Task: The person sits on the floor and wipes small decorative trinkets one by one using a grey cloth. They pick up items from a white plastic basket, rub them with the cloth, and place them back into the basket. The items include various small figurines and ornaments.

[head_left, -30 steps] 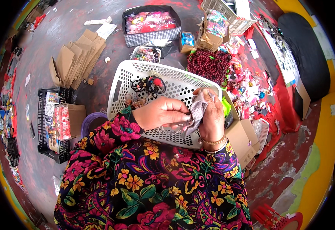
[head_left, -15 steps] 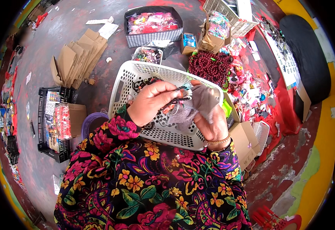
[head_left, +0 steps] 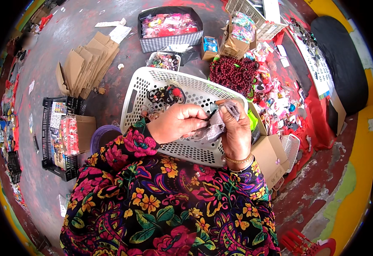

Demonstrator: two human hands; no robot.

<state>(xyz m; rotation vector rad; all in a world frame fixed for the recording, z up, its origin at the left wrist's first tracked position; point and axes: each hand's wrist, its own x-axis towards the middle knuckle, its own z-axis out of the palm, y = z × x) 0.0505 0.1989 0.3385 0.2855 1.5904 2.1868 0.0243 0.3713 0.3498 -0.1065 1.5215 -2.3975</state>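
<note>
Over a white perforated basket, both my hands are close together. My right hand is closed round a crumpled greyish-mauve cloth, its thumb pressed on the upper folds. My left hand pinches a black hair tie against the cloth's left edge; most of the tie is hidden by fingers and fabric. Inside the basket, at its left, lies a pile of black hair ties with a red pompom among them. Paler loops lie partly behind my left hand.
Beyond the basket stand a small tray of hair ties and a checked bin of packed goods. Dark red bead strings and a cardboard box are at the right. A purple bucket and black crate are leftward.
My right hand has gathered the loosely hanging cloth into a bunch. My left hand has moved slightly right and down, uncovering the hair ties in the basket.
</note>
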